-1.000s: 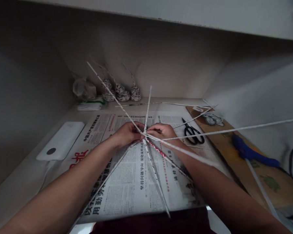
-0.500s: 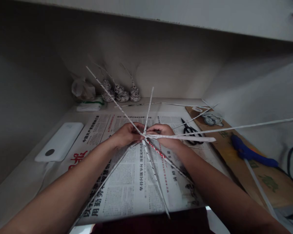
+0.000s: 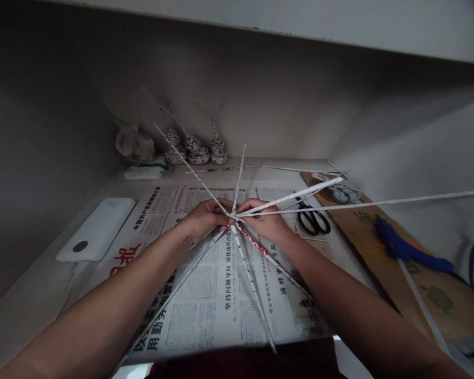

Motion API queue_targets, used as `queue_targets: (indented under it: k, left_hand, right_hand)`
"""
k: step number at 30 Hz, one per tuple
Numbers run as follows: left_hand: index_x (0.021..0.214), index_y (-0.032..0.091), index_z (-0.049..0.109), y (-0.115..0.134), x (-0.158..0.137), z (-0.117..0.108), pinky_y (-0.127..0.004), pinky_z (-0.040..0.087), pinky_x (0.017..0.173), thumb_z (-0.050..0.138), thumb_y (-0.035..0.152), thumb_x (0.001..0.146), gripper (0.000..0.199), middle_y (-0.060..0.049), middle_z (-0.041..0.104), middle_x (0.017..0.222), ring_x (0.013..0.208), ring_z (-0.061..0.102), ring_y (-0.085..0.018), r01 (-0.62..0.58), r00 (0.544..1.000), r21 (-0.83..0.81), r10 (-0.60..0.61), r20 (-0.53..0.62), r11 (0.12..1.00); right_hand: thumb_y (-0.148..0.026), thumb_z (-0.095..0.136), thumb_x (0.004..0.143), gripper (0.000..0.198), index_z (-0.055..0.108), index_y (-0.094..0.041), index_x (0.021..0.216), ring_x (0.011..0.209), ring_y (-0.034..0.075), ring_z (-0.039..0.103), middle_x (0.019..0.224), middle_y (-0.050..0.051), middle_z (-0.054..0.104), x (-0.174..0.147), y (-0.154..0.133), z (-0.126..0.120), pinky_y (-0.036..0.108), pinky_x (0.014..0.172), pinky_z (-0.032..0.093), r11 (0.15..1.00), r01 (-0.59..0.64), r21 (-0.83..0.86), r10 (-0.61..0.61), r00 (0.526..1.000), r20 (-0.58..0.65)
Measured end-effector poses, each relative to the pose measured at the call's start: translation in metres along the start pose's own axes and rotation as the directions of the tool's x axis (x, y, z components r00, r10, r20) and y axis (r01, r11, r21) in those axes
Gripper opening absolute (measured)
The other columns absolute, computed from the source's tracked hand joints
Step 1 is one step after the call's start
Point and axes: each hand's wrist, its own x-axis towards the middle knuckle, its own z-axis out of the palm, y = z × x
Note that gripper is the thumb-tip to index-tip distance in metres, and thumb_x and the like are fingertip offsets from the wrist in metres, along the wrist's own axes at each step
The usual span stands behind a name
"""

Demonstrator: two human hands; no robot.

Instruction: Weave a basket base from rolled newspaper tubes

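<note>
Several thin rolled-paper sticks (image 3: 243, 255) cross at one centre and fan out like spokes over the newspaper (image 3: 205, 295). My left hand (image 3: 205, 221) is closed on the crossing point from the left, thumb and fingers pinching the sticks. From the right my right hand (image 3: 265, 220) also grips near the centre, its fingers bent round the sticks and partly hidden by them. A thicker white paper stick (image 3: 308, 190) slants up to the right over my right hand, and a long thin one reaches to the right edge. One spoke carries red print.
Black-handled scissors (image 3: 314, 218) lie right of my hands. Beyond are a blue glue gun (image 3: 411, 247) on cardboard (image 3: 363, 237) and a clear bundle (image 3: 343, 190). A white power bank (image 3: 97, 229) is at left. Woven paper gourds (image 3: 218, 151) and a plastic bag (image 3: 134, 143) stand at the back.
The thicker white stick has swung from pointing level right to slanting up and away. The upper-left spoke's tip has dropped slightly. Both hands stay at the centre, with the right fingers shifted a little.
</note>
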Motion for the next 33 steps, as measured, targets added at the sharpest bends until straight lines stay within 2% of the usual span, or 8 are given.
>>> queue_targets:
  k: [3,9,17,22,26,33]
  left_hand:
    - [0.093,0.015,0.068,-0.0014,0.0017,-0.0001,-0.019,0.041,0.051,0.085,0.016,0.051,0.045,0.001,0.067,0.069,0.055,0.056,-0.008,0.027,0.999,-0.010,-0.027,-0.032,1.000]
    - [0.089,0.015,0.068,-0.0010,0.0028,-0.0005,-0.020,0.042,0.052,0.084,0.014,0.052,0.040,0.001,0.066,0.070,0.055,0.055,-0.008,0.037,0.995,-0.021,-0.039,-0.093,0.999]
    - [0.086,0.014,0.073,0.0009,0.0007,0.0003,-0.019,0.043,0.054,0.086,0.016,0.050,0.038,0.000,0.069,0.073,0.058,0.056,-0.008,0.005,1.000,0.017,-0.005,-0.001,1.000]
    - [0.088,0.013,0.074,0.0038,-0.0016,-0.0034,-0.021,0.049,0.062,0.085,0.016,0.053,0.037,-0.002,0.070,0.077,0.065,0.061,-0.009,0.078,0.996,-0.028,-0.076,0.050,0.997]
    - [0.086,0.014,0.073,0.0037,-0.0015,-0.0036,-0.022,0.052,0.060,0.086,0.018,0.053,0.035,-0.001,0.070,0.075,0.064,0.062,-0.011,0.129,0.992,-0.065,-0.130,-0.007,0.990]
    - [0.078,0.015,0.071,0.0007,-0.0004,0.0014,-0.020,0.049,0.055,0.085,0.017,0.056,0.026,0.000,0.068,0.072,0.062,0.061,-0.010,0.094,0.992,-0.037,-0.097,-0.079,0.995]
  right_hand:
    - [-0.018,0.064,0.077,0.005,0.068,-0.019,0.079,0.069,0.014,0.064,0.076,0.001,0.071,-0.0009,-0.0009,-0.0005,0.024,0.063,0.048,0.999,0.015,-0.028,-0.014,1.000,0.024]
    - [-0.019,0.063,0.077,0.007,0.067,-0.018,0.082,0.068,0.014,0.064,0.076,0.002,0.071,-0.0024,-0.0033,-0.0023,0.025,0.064,0.049,1.000,-0.028,0.002,0.028,0.996,0.079]
    - [-0.028,0.064,0.079,0.013,0.067,-0.018,0.073,0.065,0.015,0.059,0.072,0.003,0.069,0.0005,0.0006,0.0005,0.026,0.062,0.045,0.988,-0.138,-0.065,0.140,0.990,0.021]
    - [-0.027,0.064,0.079,0.012,0.066,-0.018,0.071,0.062,0.013,0.056,0.069,0.001,0.067,-0.0020,-0.0046,-0.0010,0.024,0.059,0.040,0.981,-0.106,-0.164,0.108,0.994,0.006]
    - [-0.029,0.065,0.078,0.014,0.066,-0.017,0.071,0.060,0.012,0.055,0.068,0.000,0.066,-0.0027,-0.0058,-0.0002,0.022,0.056,0.039,0.978,-0.150,-0.144,0.151,0.988,0.000]
    - [-0.031,0.064,0.077,0.016,0.067,-0.017,0.071,0.059,0.013,0.055,0.067,0.001,0.066,-0.0013,-0.0024,0.0021,0.024,0.055,0.041,0.974,-0.199,-0.104,0.201,0.980,0.007]
